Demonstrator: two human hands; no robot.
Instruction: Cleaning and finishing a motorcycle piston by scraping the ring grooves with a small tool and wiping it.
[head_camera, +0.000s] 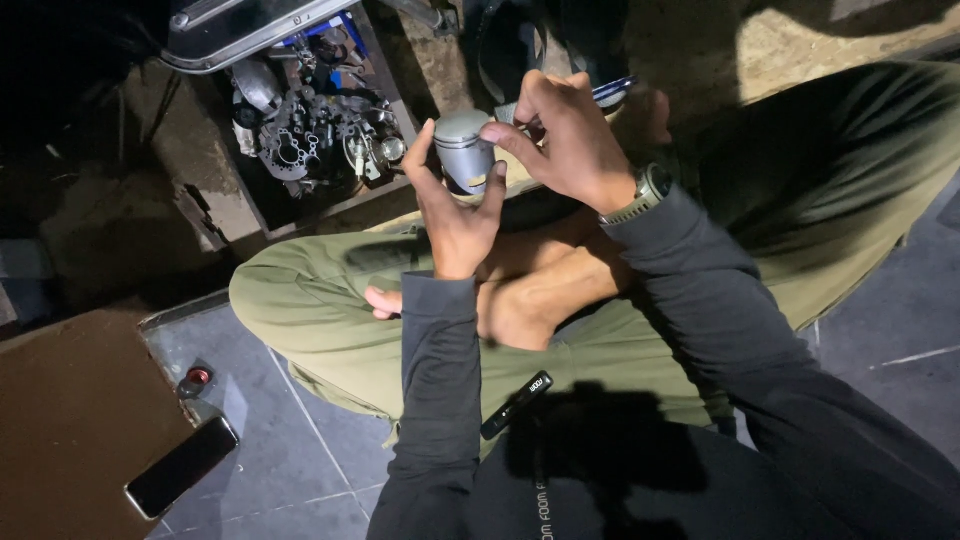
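Piston (463, 150) between both hands' fingertips (497, 133)

piston (464, 150) lower skirt: hidden by left hand (455, 215) | parts box (315, 130): contents indistinct

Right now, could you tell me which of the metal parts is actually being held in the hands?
The grey cylindrical piston, pinched between the left hand and right hand. The other metal parts lie untouched in the wooden box beyond the knees.
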